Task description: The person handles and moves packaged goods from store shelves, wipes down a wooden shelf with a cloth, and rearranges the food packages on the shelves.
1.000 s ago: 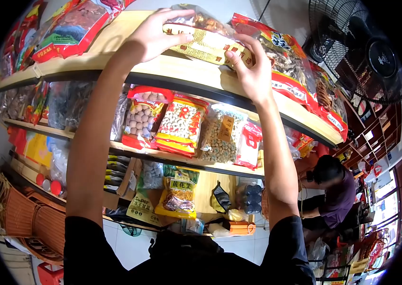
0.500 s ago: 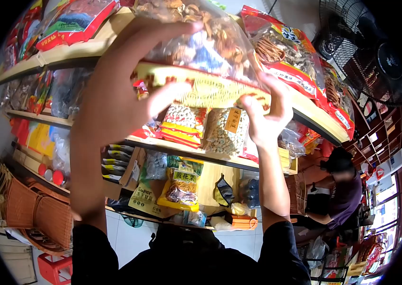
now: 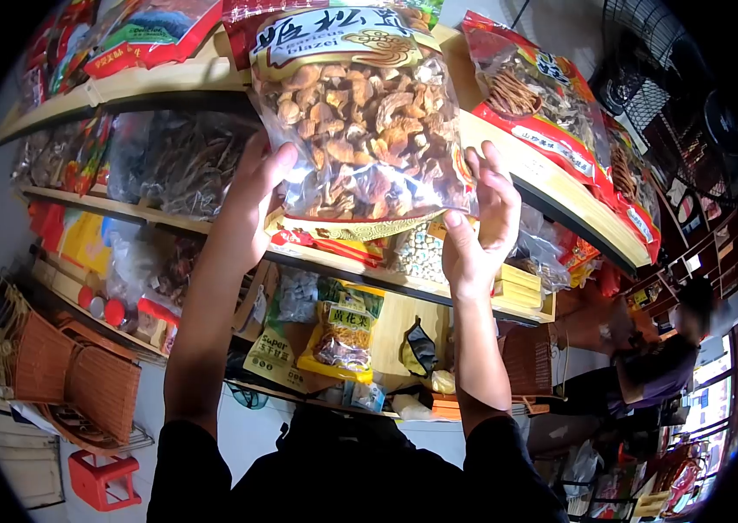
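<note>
A large clear bag of dried mushrooms [image 3: 365, 131] stands face-on at the upper shelf, its printed label at the top and a gold band along its bottom. My left hand [image 3: 256, 187] grips its lower left edge, thumb in front and the other fingers hidden behind. Around the lower right corner curls my right hand [image 3: 484, 227], thumb by the bottom edge and fingers at the side. Just below lie a bag of pale beans [image 3: 421, 253] and red-and-yellow packets [image 3: 334, 247], partly covered by the mushroom bag.
More bagged dried goods [image 3: 552, 113] sit right on the curved upper shelf [image 3: 574, 187]. Lower down is a yellow packet [image 3: 340, 336]. A wicker chair [image 3: 94, 375] and red stool [image 3: 105, 479] stand left. A fan [image 3: 691, 96] and another person [image 3: 661, 366] are right.
The mushroom bag has tipped so its front and label now face me, and its gold bottom has turned mostly out of sight. My left hand has moved down to its side. The other person has shifted.
</note>
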The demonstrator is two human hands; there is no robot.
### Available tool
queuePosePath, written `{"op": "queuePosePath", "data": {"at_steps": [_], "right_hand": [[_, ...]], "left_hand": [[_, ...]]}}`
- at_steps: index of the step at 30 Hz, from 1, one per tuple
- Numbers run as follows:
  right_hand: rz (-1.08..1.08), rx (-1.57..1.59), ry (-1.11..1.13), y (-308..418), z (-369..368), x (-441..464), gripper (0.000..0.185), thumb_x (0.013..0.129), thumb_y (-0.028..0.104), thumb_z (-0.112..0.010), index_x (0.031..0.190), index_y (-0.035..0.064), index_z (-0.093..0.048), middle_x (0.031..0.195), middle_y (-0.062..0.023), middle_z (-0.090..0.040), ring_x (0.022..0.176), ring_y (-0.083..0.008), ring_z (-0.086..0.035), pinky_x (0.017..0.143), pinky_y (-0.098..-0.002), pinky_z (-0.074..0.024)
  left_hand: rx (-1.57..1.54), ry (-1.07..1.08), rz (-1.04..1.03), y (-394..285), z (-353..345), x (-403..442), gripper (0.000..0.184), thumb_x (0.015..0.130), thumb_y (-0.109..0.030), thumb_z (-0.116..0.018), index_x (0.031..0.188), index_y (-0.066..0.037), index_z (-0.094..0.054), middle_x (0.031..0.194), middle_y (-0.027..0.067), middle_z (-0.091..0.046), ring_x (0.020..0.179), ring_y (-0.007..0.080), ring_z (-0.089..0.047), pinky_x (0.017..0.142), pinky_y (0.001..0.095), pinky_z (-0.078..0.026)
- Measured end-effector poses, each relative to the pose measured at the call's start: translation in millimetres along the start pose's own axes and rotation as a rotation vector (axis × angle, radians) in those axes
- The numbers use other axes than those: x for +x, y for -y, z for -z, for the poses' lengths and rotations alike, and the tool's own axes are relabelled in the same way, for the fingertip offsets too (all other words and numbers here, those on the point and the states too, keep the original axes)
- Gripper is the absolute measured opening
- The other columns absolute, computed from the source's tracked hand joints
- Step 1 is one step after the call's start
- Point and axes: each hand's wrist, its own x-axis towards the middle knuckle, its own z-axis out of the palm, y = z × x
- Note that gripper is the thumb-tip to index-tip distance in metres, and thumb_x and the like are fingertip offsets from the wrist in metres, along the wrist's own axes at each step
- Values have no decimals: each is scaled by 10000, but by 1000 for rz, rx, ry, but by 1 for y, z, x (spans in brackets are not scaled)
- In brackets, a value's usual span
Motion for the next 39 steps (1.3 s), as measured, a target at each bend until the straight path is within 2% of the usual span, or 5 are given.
{"op": "queuePosePath", "data": {"at_steps": [19,21,27,34,39], "right_hand": [[-565,355,255,14,23,-49,1151,593,109,-789,1499,46,-82,1507,-159,-246,1374,-278,-293,1137,-397,-223],[-588,465,293,16,28,-60,1201,590,167,-818,1508,69,-50,1527,-174,-211,1399,-300,-252,1139,-425,-209],[-722,630,360,17,39,-111,1095,661,165,-837,1501,66,-141,1512,-133,-283,1376,-280,-305,1137,-456,-215],[-1187,420,616,33,40,-180,891,712,-58,-755,1457,63,-281,1483,-95,-333,1305,-240,-397,1117,-421,-324],[-1295,574,519,22,23,-251,923,754,-5,-737,1470,66,-160,1414,-96,-382,1270,-217,-420,1039,-377,-386]], "left_hand": [[-40,-44,286,40,23,-40,857,694,-171,-821,1364,6,-315,1250,169,-542,1155,285,-546,1040,413,-413],[342,101,277,54,38,-52,845,696,-125,-801,1368,4,-305,1253,180,-532,1136,301,-554,1020,443,-453],[477,371,-59,137,106,-124,797,609,-180,-818,1272,37,-433,1057,142,-596,954,222,-616,742,330,-578],[129,254,457,136,125,-207,629,659,20,-755,1210,113,-465,855,169,-673,626,215,-649,490,294,-494],[121,65,655,169,162,-256,594,671,61,-697,1225,44,-483,1051,138,-645,871,207,-642,682,301,-536]]}}
